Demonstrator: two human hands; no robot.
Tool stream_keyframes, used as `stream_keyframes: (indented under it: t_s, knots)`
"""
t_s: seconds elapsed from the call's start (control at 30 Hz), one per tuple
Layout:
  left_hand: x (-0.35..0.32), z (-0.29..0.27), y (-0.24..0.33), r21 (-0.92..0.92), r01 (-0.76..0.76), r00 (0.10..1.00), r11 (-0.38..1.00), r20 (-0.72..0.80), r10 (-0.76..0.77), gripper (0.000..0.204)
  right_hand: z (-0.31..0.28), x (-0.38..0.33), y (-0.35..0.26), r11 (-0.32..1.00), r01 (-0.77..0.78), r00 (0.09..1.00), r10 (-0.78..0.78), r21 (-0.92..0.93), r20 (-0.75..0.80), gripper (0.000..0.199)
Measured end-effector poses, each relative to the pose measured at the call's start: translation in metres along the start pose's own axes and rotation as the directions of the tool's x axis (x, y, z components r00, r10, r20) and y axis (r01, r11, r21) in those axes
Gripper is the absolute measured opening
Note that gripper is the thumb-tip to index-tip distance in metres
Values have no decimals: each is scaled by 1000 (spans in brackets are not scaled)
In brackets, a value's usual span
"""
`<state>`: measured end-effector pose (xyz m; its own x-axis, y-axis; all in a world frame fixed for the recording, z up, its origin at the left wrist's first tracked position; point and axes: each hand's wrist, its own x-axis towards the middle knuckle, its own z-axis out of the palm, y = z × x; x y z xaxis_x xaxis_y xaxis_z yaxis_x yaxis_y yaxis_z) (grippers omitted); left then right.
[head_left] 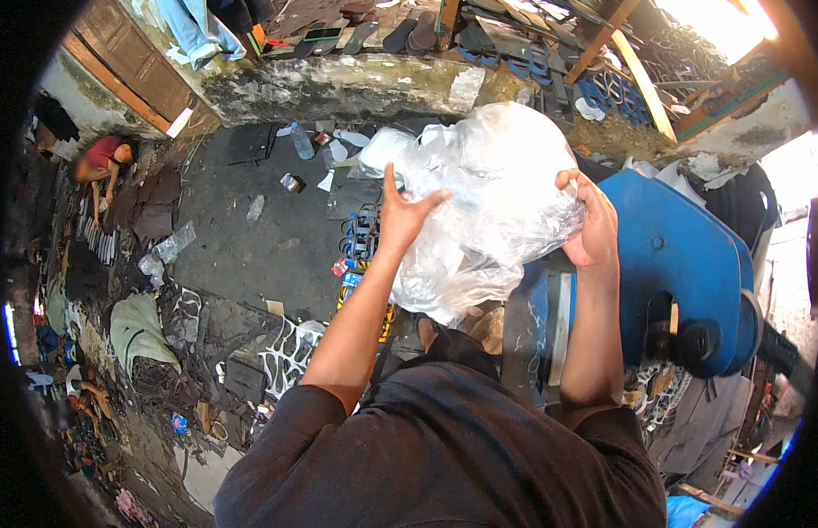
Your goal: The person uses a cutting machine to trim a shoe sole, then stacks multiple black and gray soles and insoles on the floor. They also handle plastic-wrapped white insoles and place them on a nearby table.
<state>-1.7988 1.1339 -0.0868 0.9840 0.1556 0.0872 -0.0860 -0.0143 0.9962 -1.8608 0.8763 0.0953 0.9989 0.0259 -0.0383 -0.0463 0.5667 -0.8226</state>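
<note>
A large clear plastic bag (488, 185), crumpled and puffed out with whitish contents, is held up in front of my body. My right hand (591, 216) grips its right edge, with the fingers curled over the plastic. At the bag's left side is my left hand (407, 214), its thumb and a finger spread wide apart against the plastic. What the bag contains is too blurred by shine and folds to make out.
A blue machine (664, 238) stands close at my right. Sandals with blue straps (360, 233) lie on the floor below the bag. Soles (410, 33) line the far ledge. A person (105, 167) crouches at the far left. Scraps and a plastic bottle (301, 141) litter the dark floor.
</note>
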Motion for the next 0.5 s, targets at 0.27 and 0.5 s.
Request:
stream_keyframes:
  t_s: [0.27, 0.5]
  knots:
    - [-83, 51, -29, 147, -376, 795, 915, 558, 237, 72, 53, -57, 42, 880, -108, 834, 333, -463, 439, 27]
    - [-135, 9, 33, 711, -467, 600, 525, 691, -402, 34, 65, -119, -77, 876, 308, 945, -236, -372, 225, 20]
